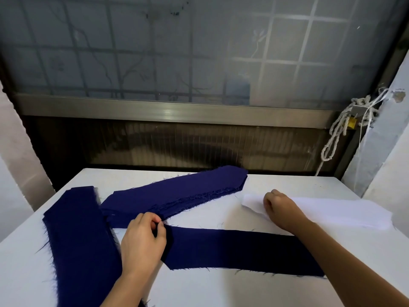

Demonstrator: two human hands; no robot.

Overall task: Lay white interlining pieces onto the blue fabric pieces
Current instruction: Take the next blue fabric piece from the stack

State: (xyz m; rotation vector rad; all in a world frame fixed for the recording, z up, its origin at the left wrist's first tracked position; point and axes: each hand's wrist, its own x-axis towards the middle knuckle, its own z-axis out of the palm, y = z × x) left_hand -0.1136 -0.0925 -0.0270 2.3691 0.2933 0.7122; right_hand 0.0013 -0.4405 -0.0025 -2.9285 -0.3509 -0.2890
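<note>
Pinched in the left hand [142, 238] is the blue strip [232, 249]; the right hand [280, 208] grips white interlining [336, 212], centre right, where several layers may lift together.

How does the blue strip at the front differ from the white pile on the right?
The blue strip is dark and nearest; the white pile is pale and farther back. The left hand pinches the strip's end; the right hand grips the pile's end. Both lie flat on the table.
</note>
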